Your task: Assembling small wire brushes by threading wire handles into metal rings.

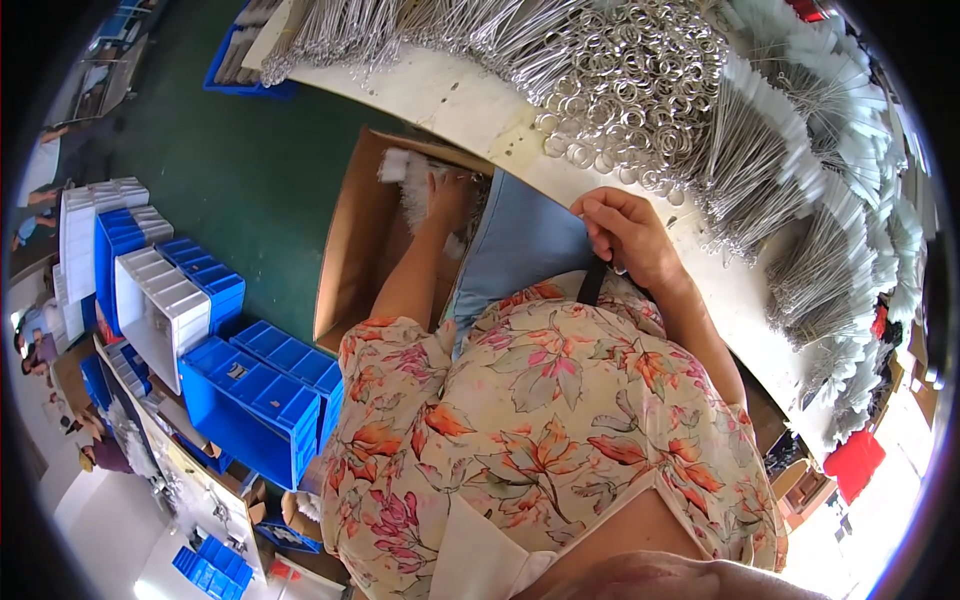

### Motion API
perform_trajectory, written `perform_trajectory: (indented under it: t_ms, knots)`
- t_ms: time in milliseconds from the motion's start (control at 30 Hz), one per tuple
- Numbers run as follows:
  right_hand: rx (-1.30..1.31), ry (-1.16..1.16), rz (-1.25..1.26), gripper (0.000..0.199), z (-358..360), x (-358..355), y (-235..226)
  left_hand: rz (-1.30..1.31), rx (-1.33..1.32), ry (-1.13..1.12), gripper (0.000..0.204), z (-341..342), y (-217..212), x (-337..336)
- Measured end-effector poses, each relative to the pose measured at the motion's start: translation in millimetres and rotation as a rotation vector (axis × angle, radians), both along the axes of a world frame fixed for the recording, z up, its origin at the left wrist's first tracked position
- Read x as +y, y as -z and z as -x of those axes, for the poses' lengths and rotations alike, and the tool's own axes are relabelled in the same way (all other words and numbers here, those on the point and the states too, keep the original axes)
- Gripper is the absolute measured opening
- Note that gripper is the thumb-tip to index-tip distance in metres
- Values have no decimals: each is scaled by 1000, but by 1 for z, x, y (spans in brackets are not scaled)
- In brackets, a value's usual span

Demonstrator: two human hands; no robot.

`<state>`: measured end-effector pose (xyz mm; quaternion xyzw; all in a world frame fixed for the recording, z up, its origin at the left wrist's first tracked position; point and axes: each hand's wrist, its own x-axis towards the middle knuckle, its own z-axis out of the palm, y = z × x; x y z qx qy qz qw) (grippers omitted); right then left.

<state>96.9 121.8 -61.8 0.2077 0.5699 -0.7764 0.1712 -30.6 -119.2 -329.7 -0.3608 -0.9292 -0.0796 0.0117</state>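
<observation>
Resting inside the carton (345, 250), left hand (450, 198) adjoins likely light, best stem-held tube brushes (412, 190); right hand (622, 228) lies curled outside, both grips unclear.

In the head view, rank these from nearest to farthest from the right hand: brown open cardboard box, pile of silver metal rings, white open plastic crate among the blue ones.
Nearest the right hand first:
1. Pile of silver metal rings: on the pale tabletop, just beyond the hand.
2. Brown open cardboard box: to the hand's left.
3. White open plastic crate: farther left, past the box.
</observation>
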Motion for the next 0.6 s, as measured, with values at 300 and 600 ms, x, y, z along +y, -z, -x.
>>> perform_trajectory:
  t_ms: [300,600]
  knots:
    - [52,-261,-44,18,5,13,-24,-937,-417,-1062,19,-45,-6,-136]
    - [548,-6,-848,13,6,162,-107,-1035,-96,80,18,181,-344,140]
